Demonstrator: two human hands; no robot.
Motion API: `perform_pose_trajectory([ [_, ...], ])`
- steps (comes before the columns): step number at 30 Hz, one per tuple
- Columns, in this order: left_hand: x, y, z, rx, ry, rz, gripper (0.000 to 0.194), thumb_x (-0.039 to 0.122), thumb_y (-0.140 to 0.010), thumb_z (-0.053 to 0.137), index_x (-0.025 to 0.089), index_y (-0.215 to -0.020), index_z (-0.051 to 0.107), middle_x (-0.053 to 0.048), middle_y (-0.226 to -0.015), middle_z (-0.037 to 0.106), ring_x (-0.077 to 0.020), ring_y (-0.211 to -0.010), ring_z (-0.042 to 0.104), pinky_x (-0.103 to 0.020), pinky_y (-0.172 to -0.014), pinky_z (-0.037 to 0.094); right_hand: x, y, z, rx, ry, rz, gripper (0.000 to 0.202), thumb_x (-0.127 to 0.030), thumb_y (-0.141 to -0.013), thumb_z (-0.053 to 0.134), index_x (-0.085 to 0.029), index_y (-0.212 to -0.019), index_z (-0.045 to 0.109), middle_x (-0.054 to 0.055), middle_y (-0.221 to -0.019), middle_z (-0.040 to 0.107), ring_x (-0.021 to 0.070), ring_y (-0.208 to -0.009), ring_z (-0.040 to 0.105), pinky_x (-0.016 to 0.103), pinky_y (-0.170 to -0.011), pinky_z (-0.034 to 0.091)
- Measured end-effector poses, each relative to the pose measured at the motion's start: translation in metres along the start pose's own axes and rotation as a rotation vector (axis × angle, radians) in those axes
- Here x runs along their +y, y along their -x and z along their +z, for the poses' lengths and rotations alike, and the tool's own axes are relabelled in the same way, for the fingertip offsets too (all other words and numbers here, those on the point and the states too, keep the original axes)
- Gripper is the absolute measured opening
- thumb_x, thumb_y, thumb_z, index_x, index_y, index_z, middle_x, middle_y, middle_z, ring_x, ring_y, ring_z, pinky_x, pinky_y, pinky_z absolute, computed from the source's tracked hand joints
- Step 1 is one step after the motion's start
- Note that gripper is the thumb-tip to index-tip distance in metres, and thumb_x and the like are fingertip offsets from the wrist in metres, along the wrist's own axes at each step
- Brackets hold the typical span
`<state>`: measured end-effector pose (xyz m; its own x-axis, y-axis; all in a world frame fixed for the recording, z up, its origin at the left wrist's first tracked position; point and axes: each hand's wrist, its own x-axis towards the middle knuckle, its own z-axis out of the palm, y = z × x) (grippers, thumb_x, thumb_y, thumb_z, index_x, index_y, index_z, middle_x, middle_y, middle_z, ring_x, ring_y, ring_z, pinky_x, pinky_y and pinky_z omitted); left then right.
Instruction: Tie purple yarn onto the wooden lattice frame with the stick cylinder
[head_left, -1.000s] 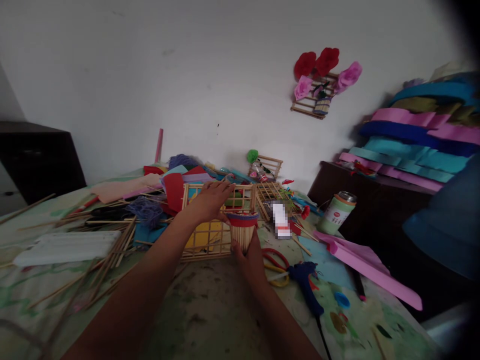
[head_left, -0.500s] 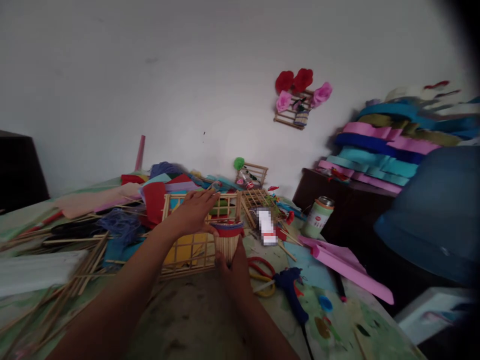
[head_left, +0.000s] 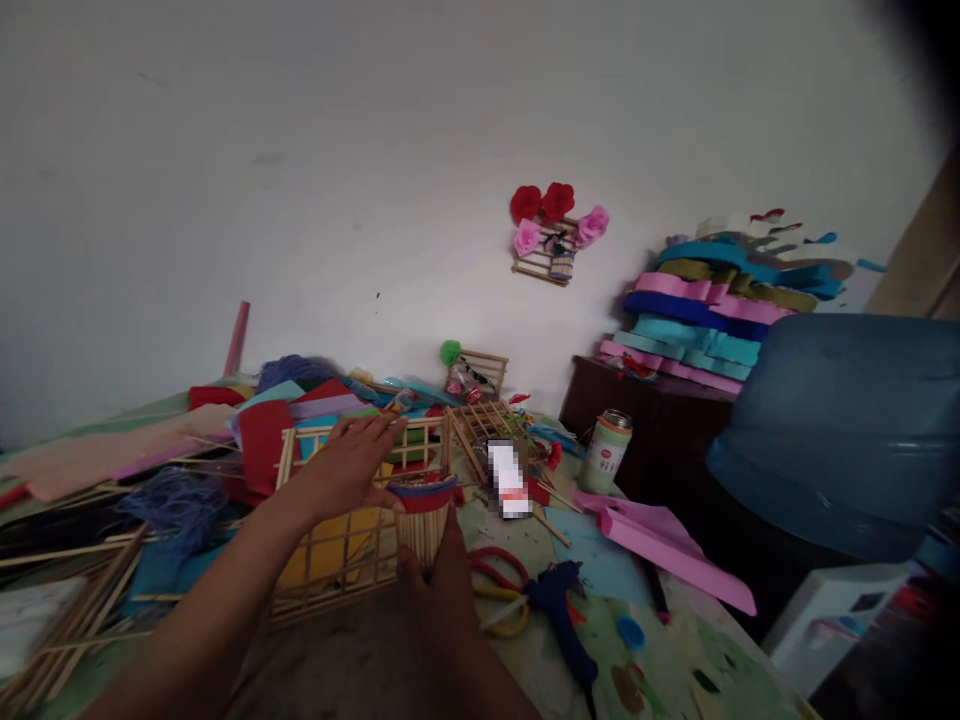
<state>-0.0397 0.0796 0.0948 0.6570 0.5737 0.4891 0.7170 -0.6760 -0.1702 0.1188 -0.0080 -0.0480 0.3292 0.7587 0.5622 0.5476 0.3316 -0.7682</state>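
A small cup of upright sticks [head_left: 421, 530], banded in red and blue near its rim, rests against a lattice of thin wooden sticks [head_left: 330, 572]. My right hand [head_left: 439, 585] wraps round the lower part of the cup, thumb on its near face. Reaching over the lattice's upper part, my left hand [head_left: 349, 460] lies with its fingers forward on the frame and its thumb at the cup's rim. Yellow paper [head_left: 330, 548] shows through the lattice's squares.
Right of my hands lie red-and-yellow scissors [head_left: 501, 570], a blue glue gun [head_left: 561, 610] and pink paper [head_left: 675, 550]. A jar [head_left: 606, 450] stands behind them. Blue yarn [head_left: 176, 500], loose sticks [head_left: 97, 610] and coloured papers cover the left side. A large blue bottle [head_left: 840, 430] is at right.
The view has turned a little to the right and up, so everything appears further left and lower. Both hands keep the same hold on the cup and lattice.
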Motion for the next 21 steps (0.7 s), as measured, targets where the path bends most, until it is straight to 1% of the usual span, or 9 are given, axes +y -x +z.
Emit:
perform_pose_trajectory([
  [2,0.0001,-0.0002,-0.0003,-0.002,-0.002,0.005,0.099,0.070,-0.063,0.061,0.016,-0.141,0.033,-0.021,-0.141,0.040,-0.0383,-0.128,0.036,-0.050,-0.101,0.028,-0.0012,-0.0002,-0.0020,-0.004,-0.003,0.005,0.078,-0.032,-0.074,0.061,-0.013,-0.142,0.028,0.017,-0.137,0.044,0.0305,-0.125,0.043,0.047,-0.102,0.038],
  [5,-0.0005,-0.0003,0.0007,-0.006,-0.008,0.003,0.100,0.070,-0.063,0.061,0.016,-0.141,0.032,-0.020,-0.142,0.039,-0.0384,-0.128,0.036,-0.050,-0.101,0.028,-0.0023,-0.0011,-0.0056,-0.058,-0.004,0.004,0.080,-0.032,-0.074,0.061,-0.013,-0.143,0.025,0.017,-0.139,0.042,0.0296,-0.127,0.042,0.046,-0.103,0.037],
  [7,-0.0012,-0.0001,0.0022,-0.005,-0.015,-0.002,0.099,0.071,-0.063,0.060,0.017,-0.141,0.032,-0.020,-0.142,0.038,-0.0381,-0.128,0.036,-0.050,-0.101,0.027,-0.0019,-0.0014,-0.0062,-0.071,-0.003,0.007,0.080,-0.033,-0.074,0.062,-0.013,-0.143,0.025,0.017,-0.139,0.041,0.0301,-0.127,0.041,0.046,-0.103,0.037],
  [13,-0.0028,0.0007,0.0052,0.012,-0.030,0.013,0.099,0.073,-0.064,0.058,0.015,-0.141,0.033,-0.020,-0.142,0.038,-0.0374,-0.128,0.036,-0.049,-0.102,0.026,0.0007,-0.0009,-0.0016,-0.020,-0.017,0.014,0.080,-0.032,-0.073,0.061,-0.011,-0.142,0.026,0.019,-0.138,0.042,0.0316,-0.126,0.043,0.048,-0.103,0.036],
  [16,-0.0029,0.0005,0.0049,0.016,-0.021,0.009,0.100,0.073,-0.064,0.057,0.015,-0.141,0.032,-0.020,-0.142,0.038,-0.0378,-0.128,0.036,-0.049,-0.101,0.027,-0.0008,-0.0009,-0.0021,-0.032,-0.005,0.013,0.080,-0.032,-0.073,0.062,-0.012,-0.142,0.028,0.018,-0.137,0.044,0.0322,-0.125,0.043,0.048,-0.102,0.037],
  [19,-0.0031,0.0000,0.0045,0.006,-0.014,0.008,0.101,0.073,-0.063,0.059,0.016,-0.141,0.032,-0.020,-0.142,0.039,-0.0380,-0.127,0.037,-0.050,-0.101,0.027,-0.0022,-0.0011,-0.0038,-0.009,0.010,0.002,0.079,-0.032,-0.073,0.063,-0.015,-0.141,0.030,0.017,-0.137,0.045,0.0322,-0.125,0.044,0.048,-0.101,0.038],
  [21,-0.0031,-0.0001,0.0043,0.007,-0.012,0.010,0.101,0.072,-0.062,0.060,0.016,-0.141,0.032,-0.020,-0.142,0.039,-0.0382,-0.127,0.037,-0.050,-0.101,0.027,-0.0020,-0.0012,-0.0046,-0.016,0.015,-0.001,0.078,-0.033,-0.073,0.063,-0.014,-0.141,0.030,0.017,-0.137,0.044,0.0322,-0.126,0.043,0.048,-0.101,0.038],
])
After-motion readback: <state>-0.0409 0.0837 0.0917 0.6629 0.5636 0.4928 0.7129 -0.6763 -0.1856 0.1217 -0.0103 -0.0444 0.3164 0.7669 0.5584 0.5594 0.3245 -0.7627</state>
